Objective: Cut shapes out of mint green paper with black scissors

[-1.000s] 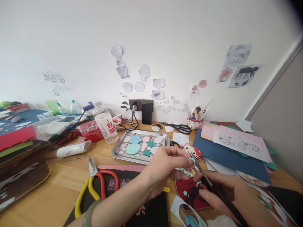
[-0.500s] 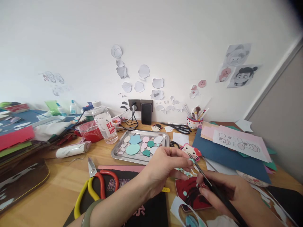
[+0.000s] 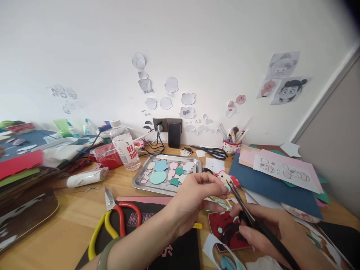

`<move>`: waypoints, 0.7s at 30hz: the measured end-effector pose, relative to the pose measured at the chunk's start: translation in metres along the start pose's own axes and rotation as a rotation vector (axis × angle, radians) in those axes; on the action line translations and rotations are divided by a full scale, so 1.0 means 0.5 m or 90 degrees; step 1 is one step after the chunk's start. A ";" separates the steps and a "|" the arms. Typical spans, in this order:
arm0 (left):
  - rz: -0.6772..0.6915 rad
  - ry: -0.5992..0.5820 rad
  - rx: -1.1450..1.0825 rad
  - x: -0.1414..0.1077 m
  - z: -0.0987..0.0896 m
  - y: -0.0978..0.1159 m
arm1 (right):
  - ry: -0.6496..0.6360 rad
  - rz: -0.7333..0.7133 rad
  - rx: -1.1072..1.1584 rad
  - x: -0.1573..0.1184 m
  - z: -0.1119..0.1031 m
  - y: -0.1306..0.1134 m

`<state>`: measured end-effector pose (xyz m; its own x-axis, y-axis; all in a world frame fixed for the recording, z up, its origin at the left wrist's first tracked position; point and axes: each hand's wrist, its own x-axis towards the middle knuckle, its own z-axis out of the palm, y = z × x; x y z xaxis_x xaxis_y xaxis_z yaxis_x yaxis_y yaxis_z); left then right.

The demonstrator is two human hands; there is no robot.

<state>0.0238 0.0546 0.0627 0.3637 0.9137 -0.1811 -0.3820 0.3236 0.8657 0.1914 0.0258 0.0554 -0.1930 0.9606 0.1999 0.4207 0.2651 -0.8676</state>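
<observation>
My left hand [image 3: 194, 197] pinches a small mint-green paper piece [image 3: 228, 188] between thumb and fingertips. In my right hand [image 3: 272, 227] is a pair of black-handled scissors [image 3: 242, 205], pointing up and left, with the blade tips right beside the paper piece. Whether the blades touch it I cannot tell. Under my hands lies a dark red patterned card [image 3: 225, 229] with a small mint dot on it. Pale green paper scraps [image 3: 218, 203] lie just behind that card. A metal tray [image 3: 140, 184] of cut paper shapes stands beyond my left hand.
Red-and-yellow-handled shears [image 3: 110, 210] lie to the left on a black folder [image 3: 153, 210]. Behind them stands a water bottle [image 3: 125, 150]. Blue card sheets [image 3: 253, 180] are stacked at the right. A pen cup [image 3: 231, 145] and black scissors [image 3: 216, 153] are near the wall.
The scissors have shifted and turned slightly in my right hand, and both blades now show more clearly. My left hand stays nearly in place with the paper piece, which sits slightly higher.
</observation>
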 end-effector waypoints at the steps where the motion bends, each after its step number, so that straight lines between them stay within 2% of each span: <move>1: 0.001 -0.001 -0.001 0.000 0.001 -0.001 | 0.001 0.002 0.001 -0.001 0.002 0.002; 7: -0.006 0.008 -0.013 -0.002 0.005 -0.004 | -0.023 0.011 -0.001 -0.003 0.004 0.022; 14: -0.017 0.009 -0.016 -0.003 0.004 -0.007 | -0.154 0.031 -0.089 -0.001 -0.005 0.047; 21: -0.020 0.002 -0.021 -0.004 0.002 -0.003 | -0.140 0.009 -0.180 -0.005 -0.005 0.047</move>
<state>0.0244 0.0521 0.0622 0.3735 0.9035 -0.2101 -0.3983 0.3608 0.8433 0.2040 0.0300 0.0357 -0.3580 0.9319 0.0589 0.6476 0.2932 -0.7033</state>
